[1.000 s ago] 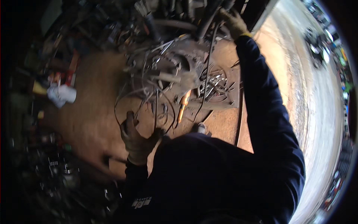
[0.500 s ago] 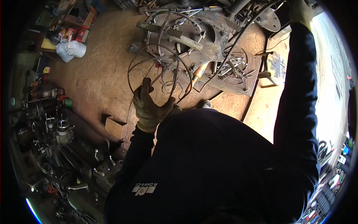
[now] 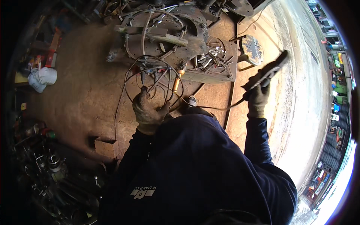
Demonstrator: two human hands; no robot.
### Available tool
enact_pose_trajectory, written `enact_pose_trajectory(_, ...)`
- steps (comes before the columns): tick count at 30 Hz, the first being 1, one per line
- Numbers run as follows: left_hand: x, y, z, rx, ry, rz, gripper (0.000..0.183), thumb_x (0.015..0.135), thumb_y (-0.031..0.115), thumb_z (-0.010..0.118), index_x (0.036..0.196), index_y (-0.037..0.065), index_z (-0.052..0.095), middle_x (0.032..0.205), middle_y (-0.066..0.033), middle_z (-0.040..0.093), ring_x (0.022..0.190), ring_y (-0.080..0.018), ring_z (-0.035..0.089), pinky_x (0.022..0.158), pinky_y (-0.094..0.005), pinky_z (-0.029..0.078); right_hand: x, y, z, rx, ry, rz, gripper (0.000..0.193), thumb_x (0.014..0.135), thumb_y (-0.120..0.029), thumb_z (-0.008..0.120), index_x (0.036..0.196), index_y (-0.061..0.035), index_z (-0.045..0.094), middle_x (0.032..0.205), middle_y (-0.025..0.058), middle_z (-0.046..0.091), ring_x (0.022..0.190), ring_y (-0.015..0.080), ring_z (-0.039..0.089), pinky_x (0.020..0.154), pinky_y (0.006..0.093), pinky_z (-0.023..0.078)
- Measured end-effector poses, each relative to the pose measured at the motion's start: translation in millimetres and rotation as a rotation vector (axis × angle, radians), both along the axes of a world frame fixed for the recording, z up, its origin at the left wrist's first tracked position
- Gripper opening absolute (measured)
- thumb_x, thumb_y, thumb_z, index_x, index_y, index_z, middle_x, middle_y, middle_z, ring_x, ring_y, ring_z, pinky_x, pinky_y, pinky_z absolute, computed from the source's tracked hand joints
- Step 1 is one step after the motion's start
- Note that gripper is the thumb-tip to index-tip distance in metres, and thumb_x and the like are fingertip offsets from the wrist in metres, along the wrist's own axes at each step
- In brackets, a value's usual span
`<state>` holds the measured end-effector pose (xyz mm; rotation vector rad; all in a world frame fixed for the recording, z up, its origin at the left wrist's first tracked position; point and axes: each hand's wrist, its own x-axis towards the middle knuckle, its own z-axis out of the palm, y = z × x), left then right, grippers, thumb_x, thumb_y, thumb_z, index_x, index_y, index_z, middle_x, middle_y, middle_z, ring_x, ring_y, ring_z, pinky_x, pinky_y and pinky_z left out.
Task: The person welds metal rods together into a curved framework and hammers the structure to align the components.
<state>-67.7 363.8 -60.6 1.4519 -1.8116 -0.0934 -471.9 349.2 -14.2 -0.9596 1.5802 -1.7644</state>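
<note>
Coils of dark cable (image 3: pixel 182 80) hang in loops in front of the metal bench, and my gloved left hand (image 3: pixel 147 111) is closed round the near end of them. From there the cable runs right, in a low curve, to my gloved right hand (image 3: pixel 258 98). That hand grips a long, dark, flat-looking tool (image 3: pixel 270 70), raised to the right of the bench and slanting up to the right. I cannot make out its exact kind. Close to the loops, an orange-handled tool (image 3: pixel 178 81) points down from the bench edge.
Ahead stands a cluttered bench of dark steel plate (image 3: pixel 112 50), with a metal ring, bars and wrenches. A tray of loose rods (image 3: pixel 213 60) and a round-seated stool (image 3: pixel 252 50) are to its right. A brown box (image 3: pixel 105 147) lies on the floor; machinery (image 3: pixel 54 165) crowds the lower left.
My right arm has come down and inward from the far upper right, bringing the dark tool into view. My left hand still holds the cable. The whole view has shifted to the right.
</note>
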Motion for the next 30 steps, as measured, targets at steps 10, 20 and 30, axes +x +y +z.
enact_pose_trajectory(10, -35, 11, -15, 0.063, 0.03, 0.112, 0.105, 0.063, 0.035, 0.095, 0.146, -0.001, 0.04, 0.128, -0.022, 0.048, 0.109, -0.0362, 0.057, 0.09, -0.0473, 0.053, 7, -26, 0, 0.362, 0.041, 0.17, 0.034, 0.095, -0.021, 0.071, 0.121, -0.0022, 0.058, 0.09, 0.0049, 0.066, 0.073, 0.014, 0.067, 0.061, 0.0294, 0.058)
enact_pose_trajectory(20, -99, 25, -8, 0.193, 0.013, 0.436, 0.104, 0.065, 0.029, 0.095, 0.149, 0.002, 0.039, 0.129, -0.0222, 0.047, 0.112, -0.0349, 0.059, 0.096, -0.0468, 0.055, -4, -81, -10, 0.482, 0.079, 0.371, 0.039, 0.095, -0.024, 0.072, 0.12, 0.0, 0.055, 0.09, 0.0106, 0.067, 0.066, 0.0173, 0.068, 0.055, 0.0319, 0.057)
enact_pose_trajectory(30, -109, 20, -4, 0.35, 0.049, 0.513, 0.104, 0.067, 0.032, 0.094, 0.15, 0.004, 0.038, 0.129, -0.0239, 0.047, 0.116, -0.0364, 0.059, 0.097, -0.0469, 0.055, -9, -92, -16, 0.518, 0.114, 0.365, 0.036, 0.095, -0.023, 0.068, 0.119, -0.0002, 0.055, 0.086, 0.01, 0.068, 0.062, 0.0179, 0.067, 0.053, 0.0325, 0.057)
